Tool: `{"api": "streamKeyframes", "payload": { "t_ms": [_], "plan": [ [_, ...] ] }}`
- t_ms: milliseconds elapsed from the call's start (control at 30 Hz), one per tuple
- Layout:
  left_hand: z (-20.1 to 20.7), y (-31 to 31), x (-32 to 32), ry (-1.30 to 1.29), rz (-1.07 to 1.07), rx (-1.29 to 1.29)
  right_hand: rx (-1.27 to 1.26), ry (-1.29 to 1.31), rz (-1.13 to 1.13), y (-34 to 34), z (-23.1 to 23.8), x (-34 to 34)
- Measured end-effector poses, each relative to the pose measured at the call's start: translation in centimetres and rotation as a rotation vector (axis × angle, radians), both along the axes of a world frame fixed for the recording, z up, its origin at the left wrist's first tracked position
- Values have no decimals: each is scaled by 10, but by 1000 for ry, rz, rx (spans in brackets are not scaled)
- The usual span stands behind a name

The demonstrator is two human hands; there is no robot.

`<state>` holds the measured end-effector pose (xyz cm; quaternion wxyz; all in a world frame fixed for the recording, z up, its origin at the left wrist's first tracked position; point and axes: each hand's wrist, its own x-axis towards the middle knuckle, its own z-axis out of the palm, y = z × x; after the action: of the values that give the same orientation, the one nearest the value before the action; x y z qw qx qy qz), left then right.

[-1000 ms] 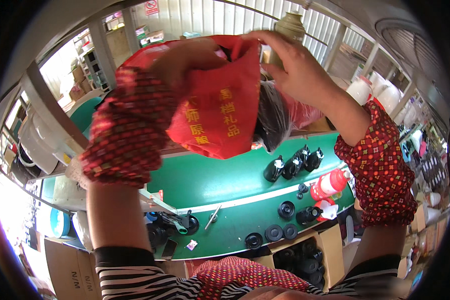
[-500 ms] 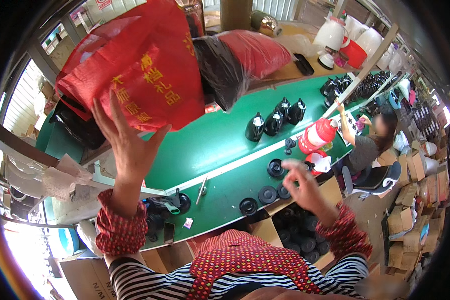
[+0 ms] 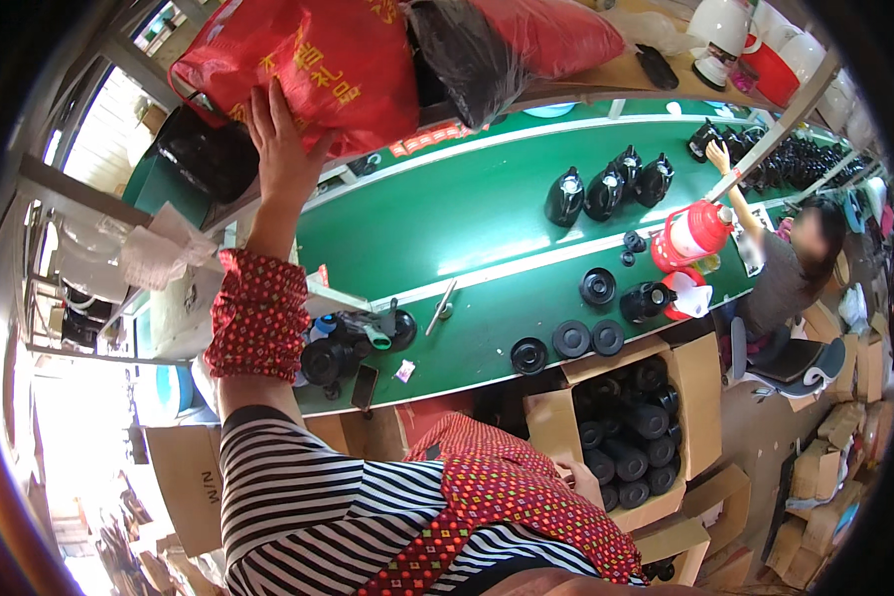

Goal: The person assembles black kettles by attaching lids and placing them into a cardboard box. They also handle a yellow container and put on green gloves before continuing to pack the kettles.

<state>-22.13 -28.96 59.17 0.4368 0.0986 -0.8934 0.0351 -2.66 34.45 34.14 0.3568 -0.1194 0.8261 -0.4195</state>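
Bag (image 3: 343, 84) on shelf (image 3: 616, 81), left; jugs (image 3: 603, 195) on belt (image 3: 417, 219), right, behind lids (image 3: 571, 339); carton (image 3: 701, 407) nearer, below lids.

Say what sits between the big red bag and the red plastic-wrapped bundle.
A black plastic-wrapped bundle sits between the red bag and the red bundle, in the head view.
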Motion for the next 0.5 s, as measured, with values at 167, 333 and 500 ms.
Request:
{"api": "streamKeyframes", "payload": {
  "t_ms": [167,333,500],
  "plan": [
    [-13,4,0,41,73,20,71,-34,-120,27,-2,5],
    [-5,0,-8,-2,149,40,48,-22,-100,38,-13,12],
    [-11,25,-10,98,285,62,-3,-67,-121,38,-19,22]
  ]
}}
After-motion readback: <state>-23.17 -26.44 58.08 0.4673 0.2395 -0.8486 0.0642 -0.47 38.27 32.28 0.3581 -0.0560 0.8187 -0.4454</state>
